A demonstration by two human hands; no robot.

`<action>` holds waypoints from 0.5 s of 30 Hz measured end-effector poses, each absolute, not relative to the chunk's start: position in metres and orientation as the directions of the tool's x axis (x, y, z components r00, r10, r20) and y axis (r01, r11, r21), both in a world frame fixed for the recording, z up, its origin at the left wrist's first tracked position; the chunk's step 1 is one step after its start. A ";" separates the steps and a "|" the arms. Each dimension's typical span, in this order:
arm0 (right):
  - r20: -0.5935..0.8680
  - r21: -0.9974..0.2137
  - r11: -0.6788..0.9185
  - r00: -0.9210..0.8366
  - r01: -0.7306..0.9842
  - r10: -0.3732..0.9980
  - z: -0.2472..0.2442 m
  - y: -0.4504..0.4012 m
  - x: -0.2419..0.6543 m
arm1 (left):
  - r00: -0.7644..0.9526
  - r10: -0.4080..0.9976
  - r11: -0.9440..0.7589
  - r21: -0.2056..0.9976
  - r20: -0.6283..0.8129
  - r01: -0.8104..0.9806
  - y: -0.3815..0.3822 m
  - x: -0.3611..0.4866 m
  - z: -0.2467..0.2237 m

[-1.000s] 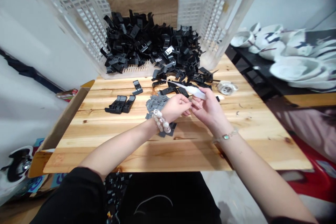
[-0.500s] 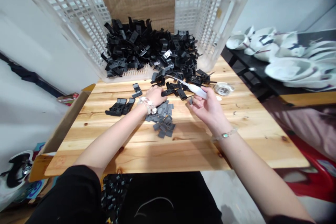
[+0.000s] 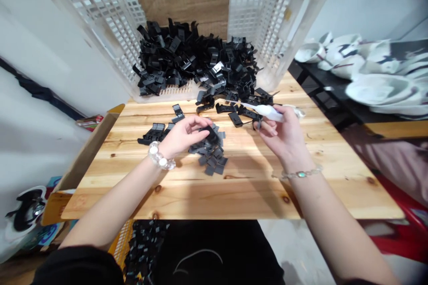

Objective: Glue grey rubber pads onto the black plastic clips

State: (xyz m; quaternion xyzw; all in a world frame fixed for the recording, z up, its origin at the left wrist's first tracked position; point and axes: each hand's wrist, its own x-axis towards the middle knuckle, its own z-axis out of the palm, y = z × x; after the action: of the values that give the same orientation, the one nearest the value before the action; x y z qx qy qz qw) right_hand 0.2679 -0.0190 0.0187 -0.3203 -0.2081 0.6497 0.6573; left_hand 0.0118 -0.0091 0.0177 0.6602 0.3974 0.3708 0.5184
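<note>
Over gray tabs (image 3: 210, 156), left hand (image 3: 183, 136) cupped

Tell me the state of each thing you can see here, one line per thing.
Left hand, cupped over the gray tabs, resting on a dark piece.
Right hand, raised above the table, holding the bottle.
White squeeze bottle, held roughly level, nozzle pointing left.
Gray tabs, loose in a scattered pile on the table.
Black plastic clips, heaped loosely, spilling toward the table.
White lattice crate, tipped over, open side facing the person.
</note>
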 end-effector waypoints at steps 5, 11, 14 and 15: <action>-0.157 -0.715 -0.097 0.024 -0.693 0.987 0.016 -0.021 0.261 | 0.399 0.909 0.107 0.993 -0.116 0.046 -0.027 0.008 0.012; -0.170 -0.713 -0.097 0.037 -0.694 0.985 0.011 -0.018 0.263 | 0.517 0.814 -0.536 0.683 0.263 0.497 -0.081 -0.003 -0.002; -0.196 -0.706 -0.111 0.043 -0.699 0.980 0.011 -0.018 0.265 | 0.779 0.576 -0.797 0.385 0.248 0.466 -0.115 -0.008 -0.018; -0.210 -0.706 -0.123 0.040 -0.698 0.977 0.011 -0.018 0.264 | 0.790 0.579 -0.799 0.334 0.204 0.500 -0.122 -0.010 -0.023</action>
State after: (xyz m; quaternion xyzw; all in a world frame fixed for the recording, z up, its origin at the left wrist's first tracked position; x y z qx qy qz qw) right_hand 0.2641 -0.0179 0.0109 -0.3486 -0.2002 0.6634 0.6311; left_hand -0.0099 -0.1223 -0.0233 0.9366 0.2878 0.1494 0.1325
